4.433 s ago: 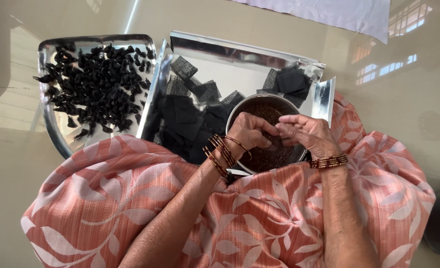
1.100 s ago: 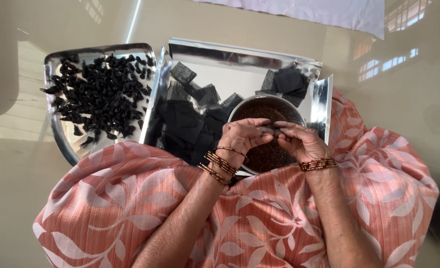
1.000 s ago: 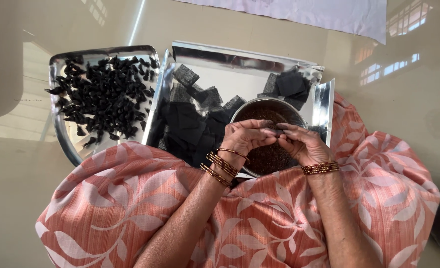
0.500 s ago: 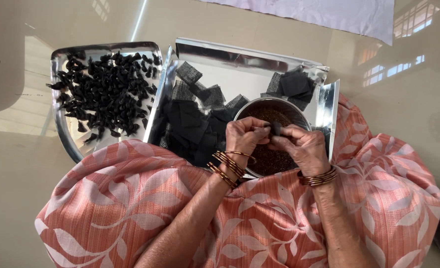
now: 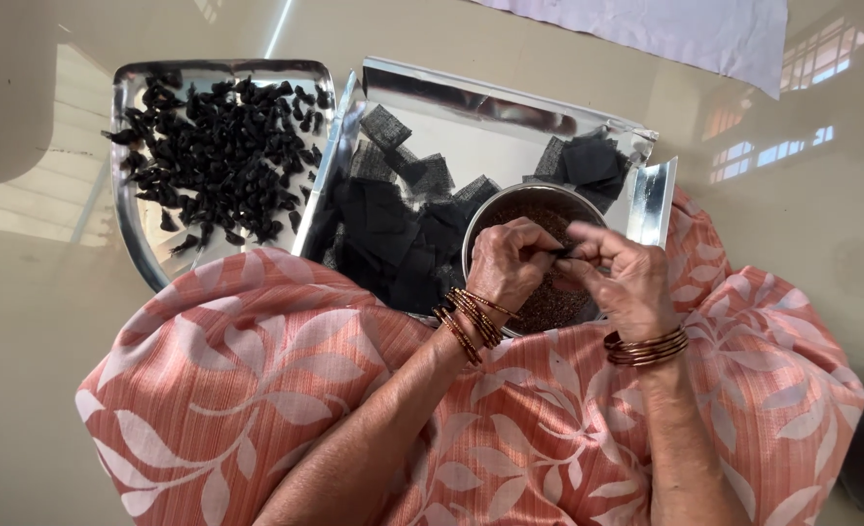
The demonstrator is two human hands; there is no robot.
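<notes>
My left hand (image 5: 510,265) and my right hand (image 5: 622,278) meet over a round steel bowl (image 5: 510,200) of dark brown seeds. Both pinch a small black cloth piece (image 5: 560,251) between their fingertips, above the seeds. The bowl sits in a large steel tray (image 5: 510,112) that holds several black cloth squares (image 5: 393,224), some piled at its far right corner. Bangles circle both wrists.
A second steel tray (image 5: 138,234) at the left holds a heap of small black twisted bundles (image 5: 222,156). My lap is covered by pink leaf-patterned cloth (image 5: 286,390). A white cloth (image 5: 685,29) lies on the glossy floor beyond the trays.
My hands have stayed over the bowl, fingertips working the small black piece; the right hand has shifted slightly closer to the left. The view has drifted a little.
</notes>
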